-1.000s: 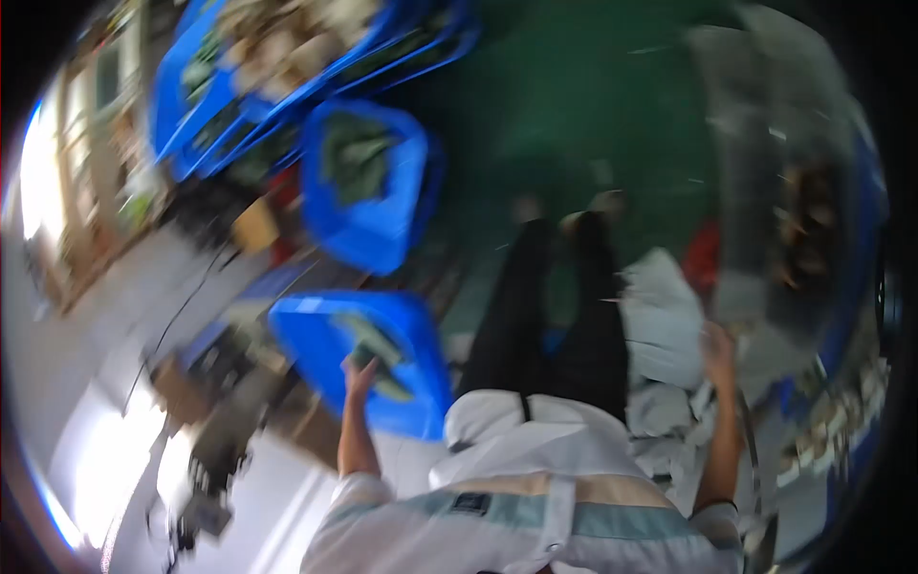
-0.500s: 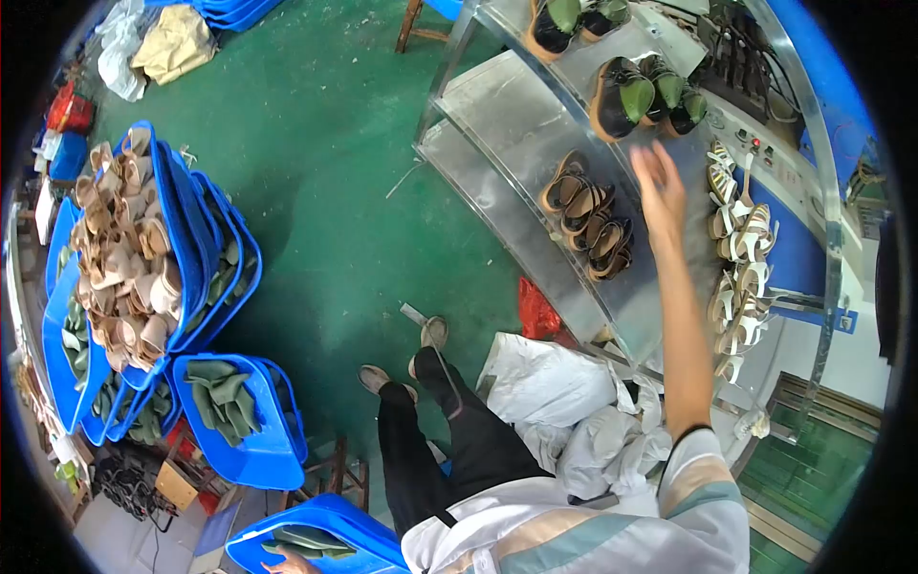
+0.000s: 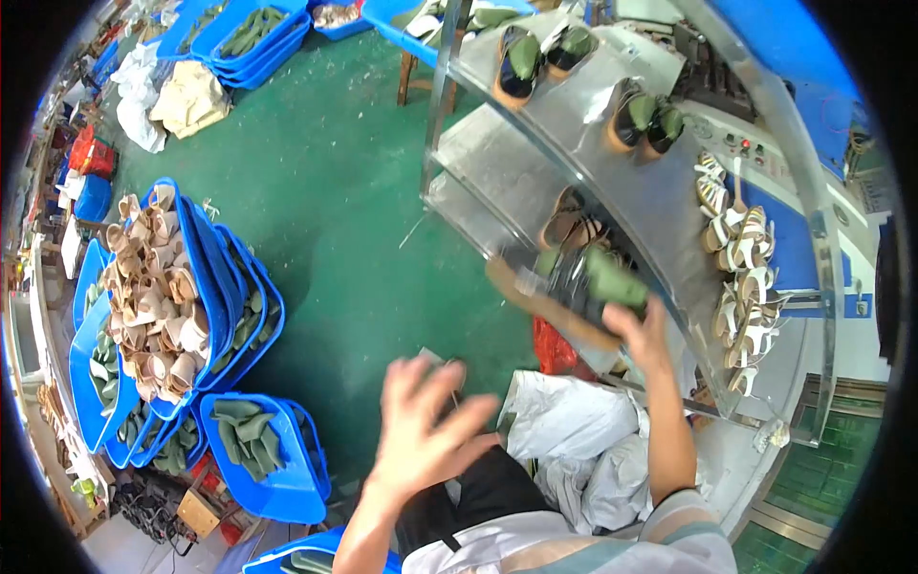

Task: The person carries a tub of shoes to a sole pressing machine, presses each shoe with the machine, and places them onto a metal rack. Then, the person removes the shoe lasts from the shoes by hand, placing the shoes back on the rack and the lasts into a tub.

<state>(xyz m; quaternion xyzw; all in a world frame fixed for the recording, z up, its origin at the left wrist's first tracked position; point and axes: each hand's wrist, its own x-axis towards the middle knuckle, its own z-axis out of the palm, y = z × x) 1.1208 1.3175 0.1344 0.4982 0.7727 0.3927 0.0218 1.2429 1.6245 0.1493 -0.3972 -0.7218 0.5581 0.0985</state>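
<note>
My right hand (image 3: 648,342) grips a black shoe (image 3: 564,292) with a tan sole and a green insert, held in front of the metal rack. The shoe is smeared by motion, and I cannot tell whether a second one is with it. My left hand (image 3: 426,430) is raised to the left of it, fingers spread and holding nothing. Behind the held shoe, brown strappy sandals (image 3: 564,228) sit partly hidden on the rack. More black shoes with green inserts (image 3: 519,65) stand on its top shelf, along with a similar pair (image 3: 636,124) farther right.
The metal rack (image 3: 612,182) fills the upper right, with white sandals (image 3: 751,249) along its far side. Blue baskets (image 3: 215,297) stand at left, one heaped with beige shoe parts (image 3: 153,306), others with green pieces (image 3: 247,435). White sacks (image 3: 569,416) lie below the rack.
My right hand has come down from the upper shelf and now holds a black shoe taken from there. My left hand has risen from the lower basket. The view has shifted.
</note>
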